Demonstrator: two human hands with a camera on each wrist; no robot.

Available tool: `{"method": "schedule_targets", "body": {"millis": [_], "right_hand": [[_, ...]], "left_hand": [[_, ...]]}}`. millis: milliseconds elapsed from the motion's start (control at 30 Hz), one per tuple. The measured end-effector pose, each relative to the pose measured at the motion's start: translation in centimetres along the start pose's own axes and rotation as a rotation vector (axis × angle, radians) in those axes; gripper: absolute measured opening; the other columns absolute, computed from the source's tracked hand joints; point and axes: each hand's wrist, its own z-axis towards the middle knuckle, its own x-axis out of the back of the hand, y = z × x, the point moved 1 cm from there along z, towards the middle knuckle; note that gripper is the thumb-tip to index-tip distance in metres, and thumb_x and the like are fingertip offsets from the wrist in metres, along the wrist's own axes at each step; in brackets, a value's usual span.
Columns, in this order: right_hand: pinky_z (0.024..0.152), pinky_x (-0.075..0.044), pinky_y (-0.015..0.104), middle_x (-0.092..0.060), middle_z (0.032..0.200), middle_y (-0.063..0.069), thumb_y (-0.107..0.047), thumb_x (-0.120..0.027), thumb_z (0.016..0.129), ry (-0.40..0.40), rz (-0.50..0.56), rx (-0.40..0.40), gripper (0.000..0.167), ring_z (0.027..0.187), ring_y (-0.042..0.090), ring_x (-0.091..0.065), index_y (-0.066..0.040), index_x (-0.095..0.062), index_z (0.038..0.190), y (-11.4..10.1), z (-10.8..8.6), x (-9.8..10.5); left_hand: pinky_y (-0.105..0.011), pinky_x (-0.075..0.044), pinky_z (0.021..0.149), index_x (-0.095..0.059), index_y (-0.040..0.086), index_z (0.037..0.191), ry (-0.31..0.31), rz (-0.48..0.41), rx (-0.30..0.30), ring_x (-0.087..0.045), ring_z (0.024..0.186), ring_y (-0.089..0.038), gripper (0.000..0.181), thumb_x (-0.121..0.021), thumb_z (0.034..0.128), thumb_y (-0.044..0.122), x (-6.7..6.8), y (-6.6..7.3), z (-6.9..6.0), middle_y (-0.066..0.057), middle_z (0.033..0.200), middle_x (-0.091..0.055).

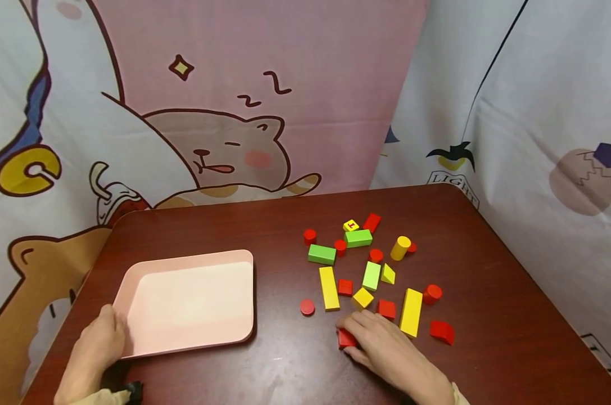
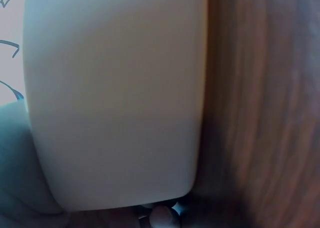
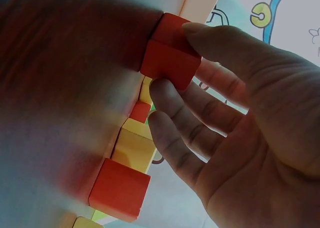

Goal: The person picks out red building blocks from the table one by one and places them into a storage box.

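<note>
On the left, a pale pink tray (image 1: 194, 301) rests on the table, and my left hand (image 1: 102, 339) grips its left edge. The left wrist view is mostly taken up by the tray's pale surface (image 2: 115, 103); only a bit of the hand shows at the bottom. At the near side of the scattered blocks, my right hand (image 1: 381, 347) pinches a red block (image 1: 346, 338). In the right wrist view that block (image 3: 172, 58) sits between the thumb and the fingers, against the tabletop.
Beyond my right hand lie several blocks, among them a yellow bar (image 1: 329, 288), a green block (image 1: 322, 255), a yellow cylinder (image 1: 400, 248) and a red disc (image 1: 307, 307). A red arched block (image 1: 442, 332) is to the right. Printed cloth (image 1: 335, 84) hangs behind the brown table (image 1: 280, 225).
</note>
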Motion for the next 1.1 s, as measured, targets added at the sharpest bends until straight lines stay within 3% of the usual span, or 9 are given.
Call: {"method": "schedule_targets", "body": {"millis": [400, 667, 933, 1100], "right_hand": [[0.082, -0.047, 0.034, -0.057, 0.099, -0.012, -0.030, -0.072, 0.088, -0.076, -0.001, -0.048, 0.026, 0.091, 0.010, -0.051, -0.019, -0.063, 0.110, -0.1, 0.4, 0.1], [0.077, -0.046, 0.031, -0.054, 0.095, -0.014, -0.030, -0.073, 0.087, -0.037, -0.006, -0.011, 0.025, 0.087, 0.008, -0.048, -0.020, -0.063, 0.107, -0.3, 0.8, 0.5], [0.075, -0.047, 0.029, -0.056, 0.099, -0.013, -0.030, -0.073, 0.087, -0.006, -0.006, 0.046, 0.034, 0.087, 0.007, -0.050, -0.018, -0.063, 0.117, -1.1, 2.1, 0.9], [0.075, -0.045, 0.028, -0.054, 0.096, -0.014, -0.029, -0.073, 0.087, -0.018, 0.015, 0.070, 0.031, 0.088, 0.007, -0.050, -0.019, -0.061, 0.114, -1.7, 3.1, 1.1]], "left_hand": [[-0.061, -0.039, 0.069, -0.036, -0.006, 0.100, 0.012, -0.011, -0.044, -0.048, 0.093, -0.064, 0.021, -0.030, 0.1022, 0.015, 0.0, -0.3, 0.1, -0.044, 0.099, -0.048], [-0.061, -0.039, 0.070, -0.035, -0.008, 0.102, -0.013, -0.017, -0.017, -0.049, 0.092, -0.062, 0.024, -0.030, 0.1024, 0.016, 0.0, -0.3, -0.2, -0.042, 0.097, -0.049], [-0.062, -0.039, 0.071, -0.036, -0.009, 0.102, 0.032, -0.020, -0.030, -0.049, 0.091, -0.063, 0.023, -0.032, 0.1008, 0.013, 0.1, -0.2, -0.4, -0.042, 0.096, -0.049], [-0.061, -0.039, 0.067, -0.037, -0.007, 0.097, 0.048, -0.030, -0.042, -0.050, 0.087, -0.062, 0.021, -0.031, 0.1001, 0.013, -0.2, -0.2, -0.4, -0.041, 0.090, -0.050]]}}
